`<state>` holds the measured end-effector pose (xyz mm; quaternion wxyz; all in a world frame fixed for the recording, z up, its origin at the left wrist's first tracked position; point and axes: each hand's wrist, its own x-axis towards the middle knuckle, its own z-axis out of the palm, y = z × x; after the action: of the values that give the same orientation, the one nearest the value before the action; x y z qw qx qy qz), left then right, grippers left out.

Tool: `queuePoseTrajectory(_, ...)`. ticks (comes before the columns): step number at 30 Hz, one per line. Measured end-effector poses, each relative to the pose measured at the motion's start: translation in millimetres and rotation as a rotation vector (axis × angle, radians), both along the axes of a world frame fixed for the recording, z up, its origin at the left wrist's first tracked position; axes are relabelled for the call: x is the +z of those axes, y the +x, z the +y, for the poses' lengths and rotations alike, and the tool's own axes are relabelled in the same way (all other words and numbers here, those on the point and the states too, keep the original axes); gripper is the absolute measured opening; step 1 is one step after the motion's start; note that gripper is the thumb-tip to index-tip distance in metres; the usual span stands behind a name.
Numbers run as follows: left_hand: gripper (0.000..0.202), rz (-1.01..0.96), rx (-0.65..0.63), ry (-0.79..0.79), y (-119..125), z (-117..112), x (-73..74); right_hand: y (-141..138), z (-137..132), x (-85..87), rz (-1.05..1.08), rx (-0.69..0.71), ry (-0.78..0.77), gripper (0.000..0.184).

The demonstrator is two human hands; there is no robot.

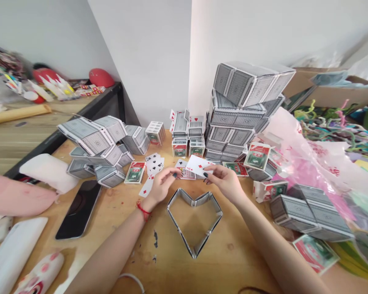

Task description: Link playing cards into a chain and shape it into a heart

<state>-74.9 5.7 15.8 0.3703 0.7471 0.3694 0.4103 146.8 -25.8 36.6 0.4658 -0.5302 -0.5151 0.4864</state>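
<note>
My right hand point(227, 183) pinches a playing card point(195, 166), an ace of diamonds, between thumb and fingers. My left hand point(161, 185) has its fingers curled toward the thumb just left of that card; whatever may be in the pinch does not show. Beneath and behind the hands, more cards lie on the table, partly covered. Nearer to me, between my forearms, a heart-shaped frame point(178, 229) of folded cards stands on the table. Several loose cards point(155, 164) are spread beyond my left hand, beside a green and red card box point(135, 172).
A tall stack of card-built blocks point(233, 109) rises at the back right. More such blocks point(93, 136) are piled at the left, others point(313, 212) at the right. A black phone point(79, 209) lies at the left. Plastic bags point(328, 163) crowd the right side.
</note>
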Motion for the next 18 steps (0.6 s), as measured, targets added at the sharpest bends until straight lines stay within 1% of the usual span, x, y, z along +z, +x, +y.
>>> queuePoseTrajectory(3, 0.027, 0.041, -0.327, -0.16, 3.8, -9.1, 21.8, 1.8, 2.3, -0.3, 0.047, -0.033, 0.008, 0.043)
queuePoseTrajectory(4, 0.031, 0.116, -0.405, -0.181, 6.7, -13.3, 28.6, 2.1, 2.8, -0.7, 0.055, -0.041, 0.008, 0.05)
queuePoseTrajectory(5, 0.035, 0.221, -0.452, -0.174, 10.1, -17.8, 34.4, 2.3, 3.3, -1.2, 0.06, -0.048, 0.007, 0.055)
queuePoseTrajectory(6, 0.037, 0.311, -0.45, -0.155, 13.8, -22.2, 38.8, 2.5, 3.7, -1.9, 0.063, -0.053, 0.003, 0.057)
queuePoseTrajectory(7, 0.037, 0.398, -0.423, -0.116, 17.5, -26.3, 41.7, 2.7, 4.1, -2.7, 0.065, -0.056, -0.001, 0.056)
queuePoseTrajectory(8, 0.033, 0.484, -0.407, -0.057, 20.8, -29.9, 43.2, 2.8, 4.5, -3.6, 0.067, -0.059, -0.005, 0.053)
queuePoseTrajectory(10, 0.021, 0.583, -0.368, 0.033, 25.9, -34.9, 43.2, 3.1, 4.9, -5.2, 0.077, -0.071, -0.013, 0.042)
queuePoseTrajectory(12, 0.014, 0.64, -0.332, 0.093, 28.6, -36.8, 41.3, 3.5, 5.1, -6.1, 0.093, -0.09, -0.026, 0.036)
queuePoseTrajectory(15, 0.018, 0.704, -0.255, 0.137, 30.1, -36.2, 38.9, 4.0, 5.0, -6.2, 0.099, -0.069, -0.045, 0.032)
queuePoseTrajectory(18, 0.015, 0.739, -0.187, 0.165, 31.2, -35.1, 38.5, 3.0, 4.8, -6.8, 0.073, -0.03, -0.054, 0.028)
